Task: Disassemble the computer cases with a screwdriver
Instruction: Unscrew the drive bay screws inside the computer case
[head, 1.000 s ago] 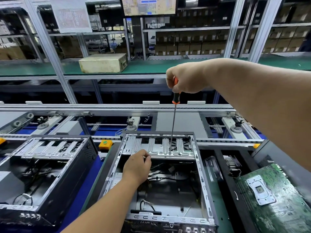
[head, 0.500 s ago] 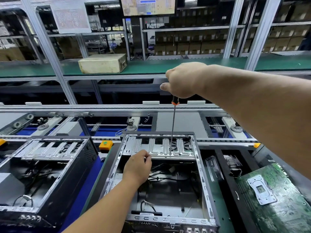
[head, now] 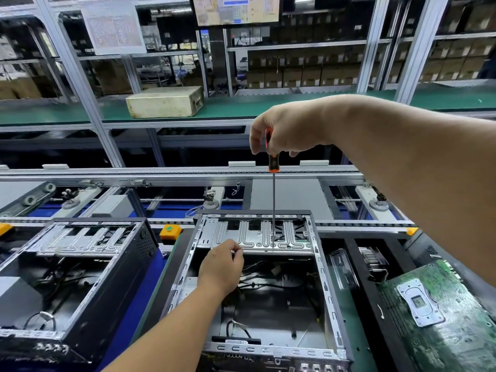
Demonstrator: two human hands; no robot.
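Note:
An open computer case (head: 326,277) lies in front of me, its silver drive bracket (head: 252,237) across the far end. My right hand (head: 287,130) grips the orange-and-black handle of a long screwdriver (head: 273,200) held upright, its tip resting on the bracket. My left hand (head: 221,267) rests at the bracket's near edge with fingers curled; whether it pinches anything I cannot tell. Loose cables lie inside the case.
A second open case (head: 107,269) stands to the left on the blue belt. A green motherboard (head: 434,315) lies at the right on a black frame. A beige box (head: 165,102) sits on the green shelf behind the conveyor rail. An orange stop block (head: 170,232) sits between the cases.
My right hand has shifted its grip on the handle, fingers turning around it; the shaft stays on the same spot. The left hand has barely moved.

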